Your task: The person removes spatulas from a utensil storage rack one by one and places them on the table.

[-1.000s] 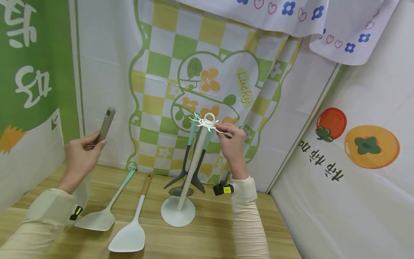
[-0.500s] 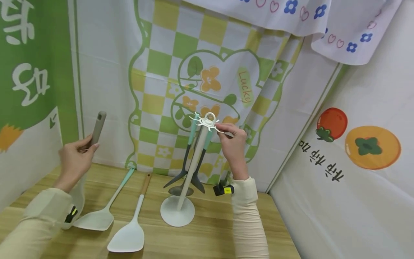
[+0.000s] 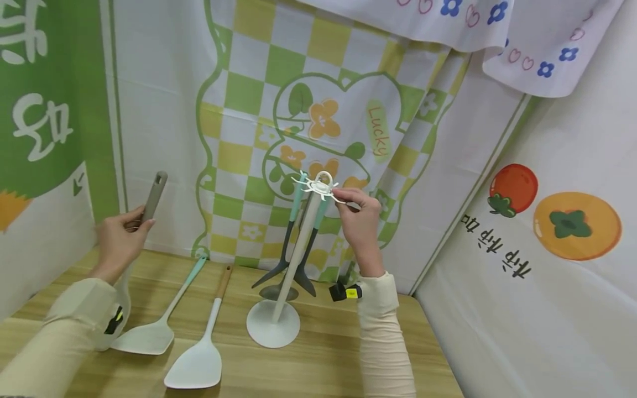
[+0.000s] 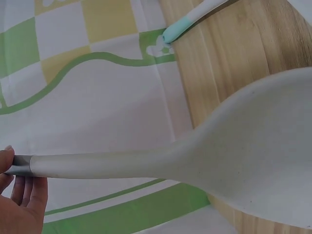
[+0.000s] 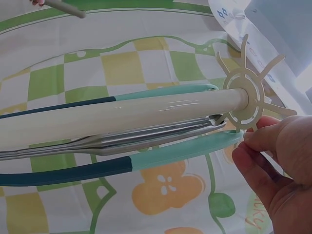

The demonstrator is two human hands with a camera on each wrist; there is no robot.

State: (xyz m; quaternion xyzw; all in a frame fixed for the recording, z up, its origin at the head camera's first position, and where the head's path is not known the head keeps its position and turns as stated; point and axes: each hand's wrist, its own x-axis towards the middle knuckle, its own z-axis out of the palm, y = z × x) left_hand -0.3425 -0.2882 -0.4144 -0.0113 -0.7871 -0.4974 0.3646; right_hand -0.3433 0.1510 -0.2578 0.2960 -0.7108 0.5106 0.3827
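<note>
My left hand [image 3: 119, 240] grips the grey handle [image 3: 156, 196] of a spatula, held upright with its handle end uppermost. Its broad, pale head [image 4: 263, 146] fills much of the left wrist view and is partly behind my sleeve in the head view. With thumb and fingertips, my right hand [image 3: 362, 221] pinches a hook arm of the white utensil rack [image 3: 295, 265]. From the rack's hook ring [image 5: 243, 97] hang utensils with mint-green handles [image 5: 190, 148] and dark lower parts, plus a metal-handled one [image 5: 161, 134].
Two more spatulas lie on the wooden table [image 3: 338, 354]: one with a mint handle tip [image 3: 154, 334], the other with a brown wooden handle [image 3: 199, 365]. A checked curtain [image 3: 249, 91] hangs close behind the rack. Printed panels flank the table.
My left hand has shifted a little to the left with the spatula, mostly in the first half second. My right hand keeps its pinch on the rack, which stays in place.
</note>
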